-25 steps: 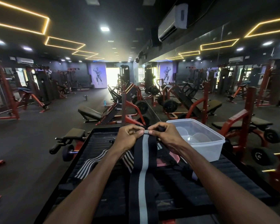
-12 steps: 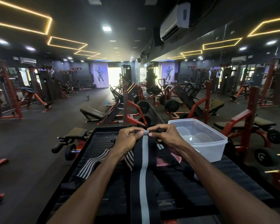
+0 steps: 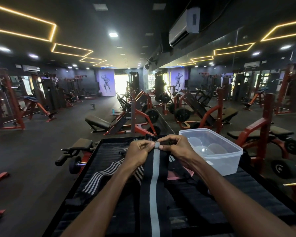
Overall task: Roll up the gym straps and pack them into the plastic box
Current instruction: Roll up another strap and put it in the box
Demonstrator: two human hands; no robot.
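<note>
Both hands meet just left of the clear plastic box (image 3: 212, 151): the left hand (image 3: 140, 152) and right hand (image 3: 175, 147) pinch the far end of a black strap with a grey centre stripe (image 3: 153, 185), which runs toward the camera over the dark counter (image 3: 256, 190). A striped strap (image 3: 99, 178) lies farther left of the box.

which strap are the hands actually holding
The black strap with one wide grey centre stripe; the left hand and right hand pinch its far end. The strap with several thin stripes lies untouched to the left.
</note>
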